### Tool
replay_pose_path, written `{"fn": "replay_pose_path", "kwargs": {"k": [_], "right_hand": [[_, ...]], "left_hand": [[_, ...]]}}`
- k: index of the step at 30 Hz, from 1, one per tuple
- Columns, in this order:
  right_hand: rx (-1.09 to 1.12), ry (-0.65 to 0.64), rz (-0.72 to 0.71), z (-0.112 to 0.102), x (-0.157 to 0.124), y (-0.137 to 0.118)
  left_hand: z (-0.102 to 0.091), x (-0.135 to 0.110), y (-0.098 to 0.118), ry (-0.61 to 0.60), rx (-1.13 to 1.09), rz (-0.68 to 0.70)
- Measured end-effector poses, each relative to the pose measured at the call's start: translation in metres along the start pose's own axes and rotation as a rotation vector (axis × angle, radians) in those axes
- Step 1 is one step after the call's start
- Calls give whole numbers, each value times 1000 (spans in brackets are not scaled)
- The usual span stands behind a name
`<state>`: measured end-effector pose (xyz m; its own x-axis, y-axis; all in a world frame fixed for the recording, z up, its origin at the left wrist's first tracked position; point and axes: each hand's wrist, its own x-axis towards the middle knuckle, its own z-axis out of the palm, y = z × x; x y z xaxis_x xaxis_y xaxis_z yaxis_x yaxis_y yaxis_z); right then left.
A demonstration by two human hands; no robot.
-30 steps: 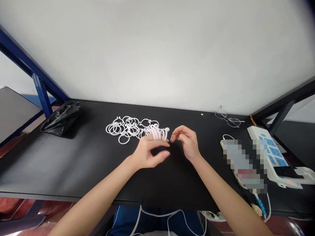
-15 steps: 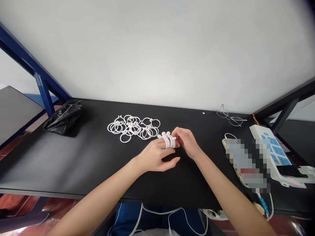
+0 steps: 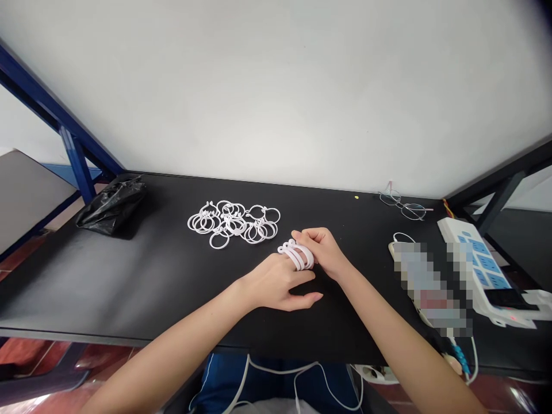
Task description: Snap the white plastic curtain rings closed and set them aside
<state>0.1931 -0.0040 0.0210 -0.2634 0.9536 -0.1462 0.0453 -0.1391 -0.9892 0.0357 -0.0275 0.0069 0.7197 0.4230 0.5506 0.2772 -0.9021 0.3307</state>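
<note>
My left hand (image 3: 278, 282) is held over the black table (image 3: 129, 282) with several white plastic rings (image 3: 297, 256) threaded on its fingers; the thumb sticks out to the right. My right hand (image 3: 323, 250) is closed over those rings, its fingers pinching them at the left hand's fingertips. A pile of loose white rings (image 3: 235, 223) lies on the table behind and to the left of both hands.
A crumpled black plastic bag (image 3: 112, 205) lies at the table's far left. Glasses (image 3: 403, 207) rest near the back wall on the right. A white-and-blue power strip (image 3: 483, 270) and a blurred flat object (image 3: 425, 284) with cables sit at the right edge.
My left hand moved right and nearer with the rings on its fingers. My right hand closed in and took hold of those rings.
</note>
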Motion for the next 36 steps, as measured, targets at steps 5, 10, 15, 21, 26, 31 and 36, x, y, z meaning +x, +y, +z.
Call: {"fn": "replay_pose_path", "kwargs": {"k": [5, 10, 15, 21, 26, 31, 36], "right_hand": [[-8, 19, -58, 0, 2, 1], [29, -124, -86, -5, 2, -4], [82, -161, 45, -8, 1, -7], [102, -168, 81, 0, -6, -9], [34, -171, 64, 5, -8, -7], [186, -206, 155, 7, -8, -7], [339, -169, 151, 6, -6, -10]], "left_hand": [[5, 1, 0, 133, 127, -85], [10, 0, -4, 307, 228, -132], [8, -1, -6, 235, 268, -130], [12, 0, -7, 75, 262, -160], [15, -1, -9, -111, 281, -237], [14, -3, -9, -137, 298, -239], [11, 0, -8, 61, 321, -194]]}}
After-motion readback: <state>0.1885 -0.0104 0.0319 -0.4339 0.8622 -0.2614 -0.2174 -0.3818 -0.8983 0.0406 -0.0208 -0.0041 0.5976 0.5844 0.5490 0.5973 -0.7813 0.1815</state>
